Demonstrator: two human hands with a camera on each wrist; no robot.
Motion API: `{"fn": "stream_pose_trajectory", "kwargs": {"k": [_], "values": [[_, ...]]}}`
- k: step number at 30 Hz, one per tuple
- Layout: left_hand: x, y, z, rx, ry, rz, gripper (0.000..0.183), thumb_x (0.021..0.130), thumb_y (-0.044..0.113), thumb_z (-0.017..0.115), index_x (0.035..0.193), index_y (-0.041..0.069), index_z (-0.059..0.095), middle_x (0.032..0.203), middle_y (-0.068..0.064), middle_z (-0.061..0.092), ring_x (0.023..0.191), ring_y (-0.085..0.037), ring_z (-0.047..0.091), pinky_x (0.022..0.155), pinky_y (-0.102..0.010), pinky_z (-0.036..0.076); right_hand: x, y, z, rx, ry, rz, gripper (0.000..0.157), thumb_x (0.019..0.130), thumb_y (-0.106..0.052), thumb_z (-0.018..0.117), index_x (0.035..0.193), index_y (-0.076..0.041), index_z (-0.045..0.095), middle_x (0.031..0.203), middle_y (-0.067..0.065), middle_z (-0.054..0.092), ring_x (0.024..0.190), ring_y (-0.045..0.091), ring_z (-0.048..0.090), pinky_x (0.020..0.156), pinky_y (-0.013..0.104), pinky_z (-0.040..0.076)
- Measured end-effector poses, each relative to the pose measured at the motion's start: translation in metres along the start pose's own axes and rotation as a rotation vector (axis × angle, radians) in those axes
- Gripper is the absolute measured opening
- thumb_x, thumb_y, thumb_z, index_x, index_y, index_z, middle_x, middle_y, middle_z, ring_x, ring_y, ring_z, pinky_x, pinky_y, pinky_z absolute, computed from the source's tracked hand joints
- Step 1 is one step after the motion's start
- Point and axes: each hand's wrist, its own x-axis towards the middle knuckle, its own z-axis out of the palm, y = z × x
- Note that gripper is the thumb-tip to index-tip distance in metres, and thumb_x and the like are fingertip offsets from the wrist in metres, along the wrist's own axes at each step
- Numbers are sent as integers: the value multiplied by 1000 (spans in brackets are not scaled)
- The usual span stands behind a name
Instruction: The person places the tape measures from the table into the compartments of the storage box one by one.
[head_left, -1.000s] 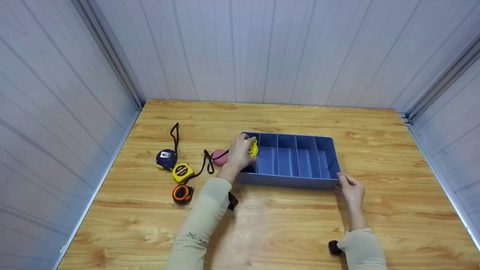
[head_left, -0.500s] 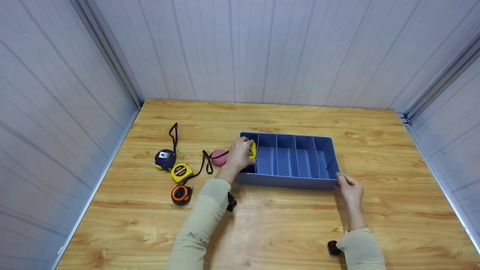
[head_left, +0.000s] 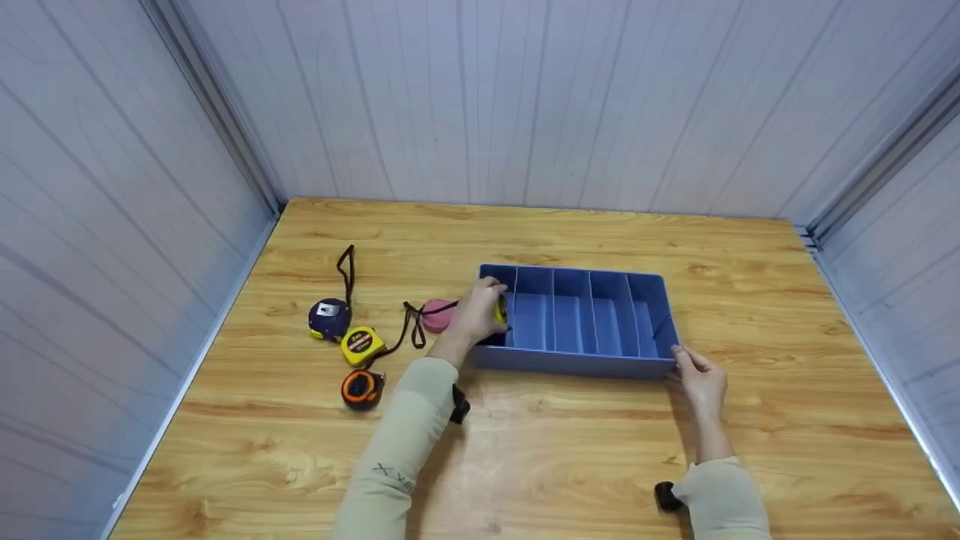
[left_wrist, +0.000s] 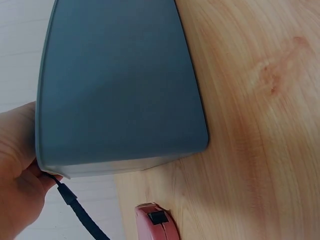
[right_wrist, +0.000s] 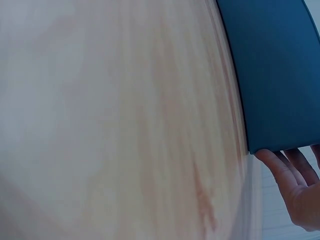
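Observation:
My left hand (head_left: 474, 313) reaches into the leftmost compartment of a blue divided box (head_left: 574, 364) and grips a yellow tape measure (head_left: 501, 308), mostly hidden by the fingers. A black wrist strap (left_wrist: 82, 216) comes out from beside those fingers and hangs over the box's end in the left wrist view. My right hand (head_left: 703, 381) holds the box's near right corner, thumb and fingers at the rim and end wall; in the right wrist view its fingertips (right_wrist: 265, 154) touch that wall. Just left of the box lies a pink tape measure (head_left: 436, 316).
Farther left on the wooden table (head_left: 570, 457) lie a dark blue tape measure (head_left: 330, 319) with a strap, a yellow one (head_left: 362, 346) and a black-and-orange one (head_left: 361, 389). Panelled walls (head_left: 480, 105) enclose the table at the back and both sides.
My left hand has lowered the yellow tape measure deeper into the leftmost compartment, so less of it shows. The right hand keeps its hold on the box corner.

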Motion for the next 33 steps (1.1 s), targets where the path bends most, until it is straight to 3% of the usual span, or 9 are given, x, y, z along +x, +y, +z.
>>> {"fn": "stream_pose_trajectory", "kwargs": {"k": [3,6,11,16,19,24,29,33], "values": [[0,-1,0,-13,24,21,63,60,18,81,114,-4,57,111,-16,53,104,-28,50,87,-31,42,-5,-9,3,-60,27,4,37,81,-20,62,111,1,59,93,20,62,58,8,62,57,30,52],[0,-2,-2,-46,34,6,55,63,14,78,111,-4,58,109,-15,54,101,-27,51,85,-31,44,-6,-11,2,-48,14,22,43,82,-20,62,115,6,55,98,24,59,57,9,62,58,31,52],[-1,-4,-7,-96,49,-26,44,68,9,73,108,-3,61,105,-14,56,97,-25,53,82,-30,45,-6,-13,0,-59,8,32,42,83,-20,61,116,5,54,111,27,51,58,1,60,58,28,52],[-7,-7,-10,-107,96,-26,39,71,8,71,108,-2,61,104,-14,57,97,-26,54,84,-32,44,-6,-11,0,-28,4,17,44,82,-18,62,115,9,53,106,29,51,56,5,61,57,28,52],[-12,-10,-11,-113,138,-24,36,73,6,69,107,-3,61,104,-15,57,97,-27,54,84,-33,44,-3,-4,0,23,-2,29,46,80,-21,65,115,7,55,102,27,56,56,7,61,55,27,51],[-17,-14,-12,-122,197,-33,31,76,5,67,105,-4,62,101,-14,58,94,-27,56,83,-34,45,14,21,-2,24,31,23,47,77,-28,68,113,1,59,88,10,64,55,7,62,53,26,51],[-25,-20,-12,-128,216,-81,27,79,9,65,105,-1,64,100,-12,59,93,-25,56,78,-33,47,27,37,-1,27,51,7,48,78,-27,68,114,4,58,76,0,64,54,10,62,51,27,51],[-31,-23,-12,-103,223,-117,27,81,15,63,105,3,65,100,-10,59,90,-23,57,72,-32,49,27,37,-2,45,44,0,47,78,-26,67,113,4,58,73,-2,62,54,11,62,51,27,51]]}}
